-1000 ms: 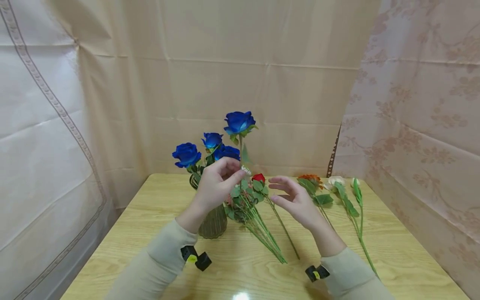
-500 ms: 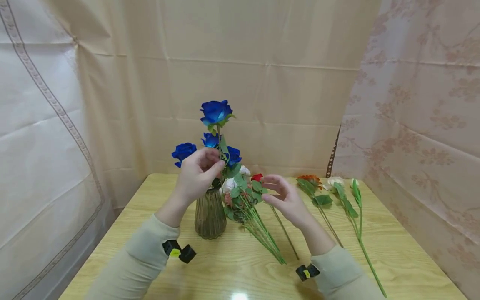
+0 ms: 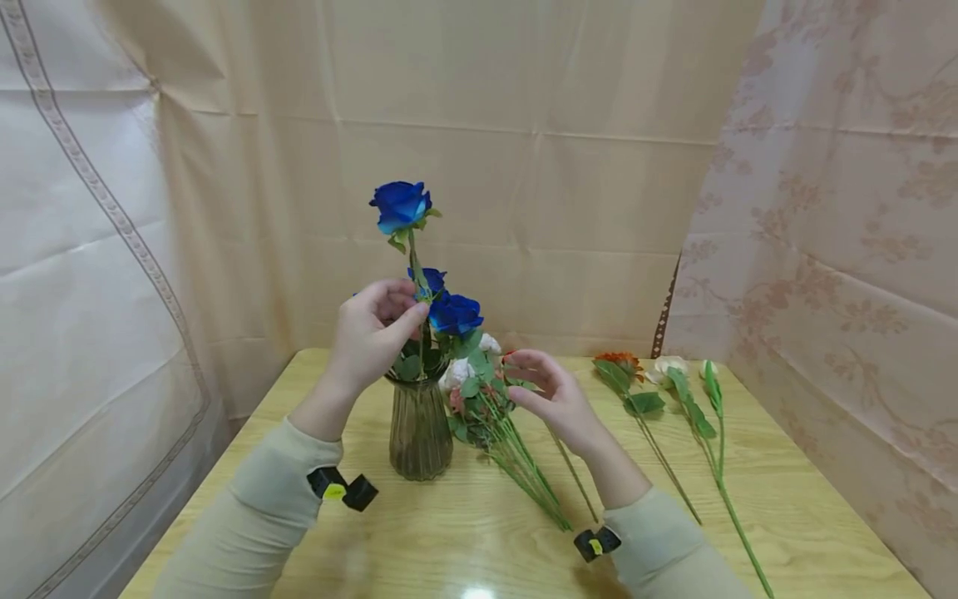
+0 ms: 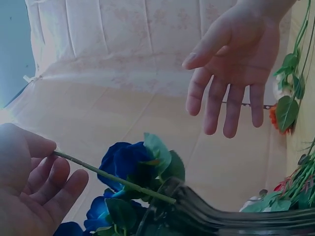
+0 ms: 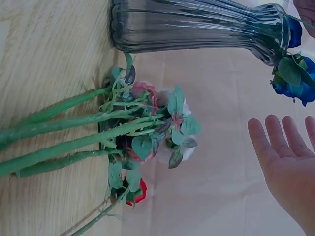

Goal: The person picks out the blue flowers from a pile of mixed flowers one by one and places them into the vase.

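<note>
My left hand (image 3: 377,337) pinches the stem of a blue rose (image 3: 401,206) between thumb and fingertips. The rose stands upright over a ribbed, smoky glass vase (image 3: 421,433). In the left wrist view, the stem (image 4: 115,180) runs from my fingertips to the vase mouth, its lower end at or just inside the rim. Other blue roses (image 3: 456,314) stand in the vase; my left hand hides some of them. My right hand (image 3: 557,403) holds nothing. It hovers with loosely spread fingers to the right of the vase, above the bunch of flowers.
A bunch of white and pink flowers with green stems (image 3: 524,466) lies right of the vase. A red rose (image 5: 137,192) lies beside it. Farther right on the wooden table (image 3: 479,549) lie an orange flower (image 3: 619,363), a white flower (image 3: 666,368) and a green-white bud (image 3: 711,384).
My left hand has carried the blue rose leftward, from right of the vase to over its mouth, the bloom rising slightly. My right hand has drifted a little left.
</note>
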`<state>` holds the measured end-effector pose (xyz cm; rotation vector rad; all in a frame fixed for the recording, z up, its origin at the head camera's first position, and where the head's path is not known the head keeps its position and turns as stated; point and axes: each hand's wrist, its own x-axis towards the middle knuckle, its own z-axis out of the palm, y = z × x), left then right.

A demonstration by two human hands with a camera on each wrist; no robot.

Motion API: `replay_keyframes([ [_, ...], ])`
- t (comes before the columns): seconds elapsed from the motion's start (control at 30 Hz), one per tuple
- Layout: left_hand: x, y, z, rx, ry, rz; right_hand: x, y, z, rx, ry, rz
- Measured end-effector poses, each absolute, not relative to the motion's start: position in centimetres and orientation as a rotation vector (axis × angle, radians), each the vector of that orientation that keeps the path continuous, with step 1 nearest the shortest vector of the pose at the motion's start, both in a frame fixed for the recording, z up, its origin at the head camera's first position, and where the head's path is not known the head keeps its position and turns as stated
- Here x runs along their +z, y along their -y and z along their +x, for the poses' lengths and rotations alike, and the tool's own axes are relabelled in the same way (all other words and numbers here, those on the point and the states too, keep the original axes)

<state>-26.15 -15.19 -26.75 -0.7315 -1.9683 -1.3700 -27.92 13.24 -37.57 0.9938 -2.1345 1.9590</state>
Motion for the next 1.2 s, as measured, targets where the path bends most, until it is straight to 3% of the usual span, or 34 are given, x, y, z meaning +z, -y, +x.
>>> replay_keyframes([
  [0.73,-24.6,16.0,-26.7,-1.307,1.979,-0.671,-33.3,-11.3,-29.4,1.935,2.07,1.005],
  [1.2,-25.3,15.8,-26.4,-1.247,2.103,-0.604,-31.7,-11.7,-30.0,1.911,2.109,0.985],
])
